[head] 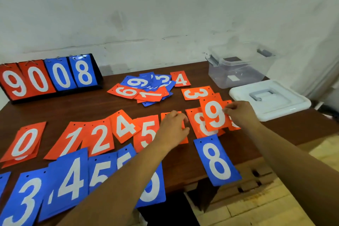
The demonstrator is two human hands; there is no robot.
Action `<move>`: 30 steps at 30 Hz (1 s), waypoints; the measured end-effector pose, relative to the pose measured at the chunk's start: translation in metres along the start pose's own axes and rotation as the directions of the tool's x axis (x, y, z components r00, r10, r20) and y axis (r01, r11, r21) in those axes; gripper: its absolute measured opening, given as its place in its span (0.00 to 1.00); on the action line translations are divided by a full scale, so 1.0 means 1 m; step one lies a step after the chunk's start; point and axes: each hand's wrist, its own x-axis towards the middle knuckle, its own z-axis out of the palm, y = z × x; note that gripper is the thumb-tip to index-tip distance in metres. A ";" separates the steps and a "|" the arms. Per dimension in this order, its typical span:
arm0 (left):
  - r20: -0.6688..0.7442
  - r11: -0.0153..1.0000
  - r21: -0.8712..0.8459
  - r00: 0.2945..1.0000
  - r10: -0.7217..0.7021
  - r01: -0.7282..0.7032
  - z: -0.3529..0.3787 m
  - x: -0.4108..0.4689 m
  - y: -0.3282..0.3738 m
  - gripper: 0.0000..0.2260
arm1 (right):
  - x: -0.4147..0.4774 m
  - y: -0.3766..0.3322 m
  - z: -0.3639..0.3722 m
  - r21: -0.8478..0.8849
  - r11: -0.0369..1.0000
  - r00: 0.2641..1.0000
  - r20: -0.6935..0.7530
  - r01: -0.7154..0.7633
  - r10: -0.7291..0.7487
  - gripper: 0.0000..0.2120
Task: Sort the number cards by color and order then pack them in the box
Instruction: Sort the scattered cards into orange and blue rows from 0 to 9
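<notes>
Right hand: thumb and fingertips pinch the right edge of the orange 9 card, which lies over the orange 8 card. Judged to be setting it last in sequence.
Left hand: lies on an orange card whose digit is hidden, fingers bent. Whether it grips or only steadies cannot be told.
Orange row: across the middle of the table, ascending left to right and overlapped, probably to save width.
Blue row: along the front edge, with the blue 8 card overhanging it.
Unsorted pile: mixed colours, toward the back edge.
Box: clear and open, at the back right corner, with its lid by the right edge. Packing judged not begun.
Card appearance: flat rectangles, white numeral, two punched holes at the top.
</notes>
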 end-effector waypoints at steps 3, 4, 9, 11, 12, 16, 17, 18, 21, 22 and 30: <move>0.011 0.990 0.101 0.995 0.098 -0.098 0.009 0.011 0.006 0.17 | 0.006 0.009 0.003 -0.053 0.999 0.998 -0.065 0.009 -0.012 0.11; 0.030 0.985 0.096 0.989 0.144 -0.147 0.012 0.014 0.010 0.18 | 0.008 0.011 0.001 -0.078 0.997 0.996 -0.094 -0.001 -0.006 0.11; 0.246 0.943 0.178 0.941 0.234 -0.281 0.030 0.027 0.030 0.21 | 0.023 0.031 -0.003 -0.206 0.974 0.980 -0.191 -0.095 0.055 0.12; 0.263 0.940 0.197 0.939 0.223 -0.279 0.034 0.031 0.031 0.21 | 0.024 0.036 0.003 -0.297 0.949 0.976 -0.214 -0.108 0.044 0.12; 0.258 0.944 0.191 0.941 0.218 -0.270 0.035 0.033 0.031 0.21 | 0.022 0.038 0.006 -0.342 0.933 0.975 -0.221 -0.108 0.032 0.12; 0.235 0.945 0.173 0.943 0.234 -0.278 0.036 0.038 0.027 0.20 | 0.015 0.039 0.016 -0.505 0.858 0.976 -0.218 -0.092 -0.024 0.09; 0.228 0.946 0.164 0.944 0.238 -0.278 0.036 0.038 0.026 0.19 | 0.014 0.039 0.018 -0.525 0.847 0.975 -0.221 -0.087 -0.036 0.09; 0.217 0.949 0.150 0.945 0.243 -0.279 0.036 0.039 0.025 0.19 | 0.014 0.039 0.019 -0.531 0.843 0.973 -0.225 -0.084 -0.045 0.09; 0.125 0.955 0.084 0.954 0.274 -0.285 0.035 0.041 0.019 0.16 | 0.017 0.030 0.020 -0.494 0.869 0.969 -0.229 -0.030 -0.097 0.10; 0.080 0.957 0.060 0.957 0.280 -0.285 0.033 0.043 0.016 0.15 | 0.020 0.024 0.020 -0.469 0.883 0.968 -0.216 0.014 -0.130 0.11; -0.035 0.986 0.140 0.994 0.101 -0.095 -0.006 0.097 -0.023 0.11 | 0.068 -0.034 0.053 -0.406 0.847 0.939 0.122 0.342 -0.321 0.23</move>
